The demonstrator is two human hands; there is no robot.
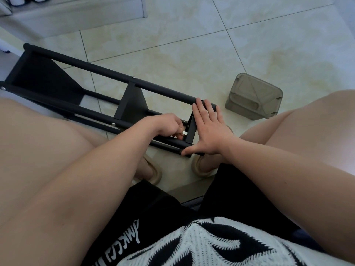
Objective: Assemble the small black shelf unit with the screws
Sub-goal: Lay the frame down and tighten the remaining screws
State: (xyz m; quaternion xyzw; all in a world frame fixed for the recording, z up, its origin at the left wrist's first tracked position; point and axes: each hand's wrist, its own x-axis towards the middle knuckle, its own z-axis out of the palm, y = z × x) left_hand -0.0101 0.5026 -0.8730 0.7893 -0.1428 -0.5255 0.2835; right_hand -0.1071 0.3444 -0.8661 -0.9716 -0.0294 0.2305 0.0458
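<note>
Nearest the camera are a black-and-white patterned knit top [211, 242] and black shorts with white lettering [163, 208], with 2 bare knees spread to either side. Between them, tan foam slippers [151, 169] stand on the pale glossy tiled floor [230, 54].

Just beyond, the left hand [169, 124] reaches in from the left, knuckles up. Its fingers are curled and pinch a small silvery metal piece [184, 133] against the nearest panel; what the piece is cannot be told. The right hand [209, 131] lies spread flat with straight fingers. Its fingertips rest on the far tube and its thumb presses the end of the near tube.

The small black metal shelf unit of tubes and flat panels [115, 77] lies on its side on the floor, running away to the upper left, with silver screw heads [113, 124] showing along its tubes. To its right, apart from it, sits a translucent grey plastic box [253, 96]. Farthest off is a white furniture base [76, 12].
</note>
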